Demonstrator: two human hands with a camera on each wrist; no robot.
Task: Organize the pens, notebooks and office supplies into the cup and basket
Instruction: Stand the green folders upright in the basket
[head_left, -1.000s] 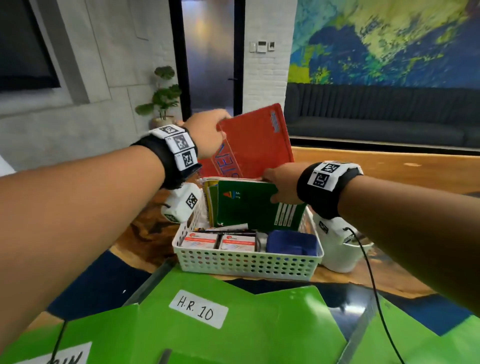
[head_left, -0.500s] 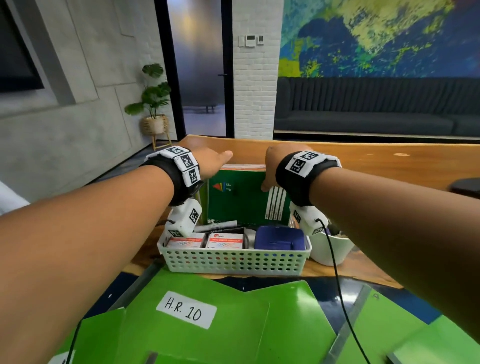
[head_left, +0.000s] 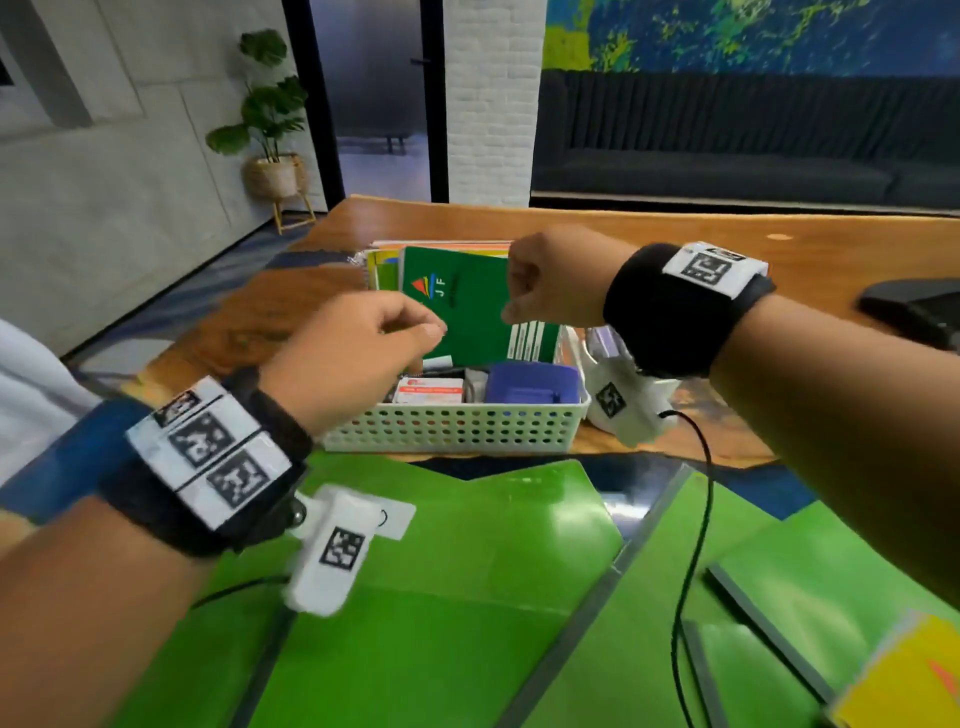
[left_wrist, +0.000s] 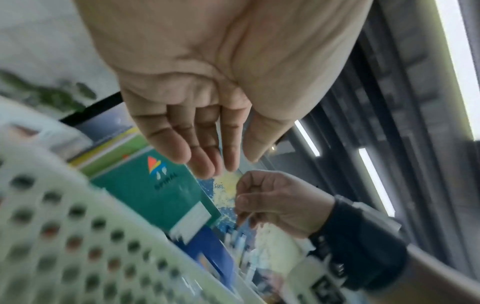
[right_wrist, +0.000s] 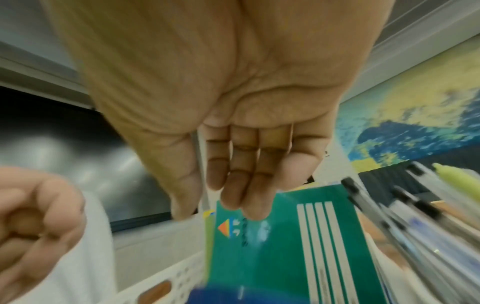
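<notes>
Notebooks (head_left: 457, 301) stood upright at the back of the white basket (head_left: 452, 431) in the head view, both hands just above them, holding nothing. Left wrist view: left hand (left_wrist: 197, 115) with fingers (left_wrist: 205, 152) loosely released. Right wrist view: right hand (right_wrist: 233, 127) likewise relaxed, pens (right_wrist: 405, 207) bunched beside it. Judgement: next, lift the green folders (head_left: 467, 597) from the tabletop (head_left: 623, 223) with both hands.

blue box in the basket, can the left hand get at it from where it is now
Probably yes. The blue box lies uncovered at the front right of the basket, and the left hand hovers empty just beside it. The green notebook stands behind the box, not over it, so the way down looks free.
</notes>
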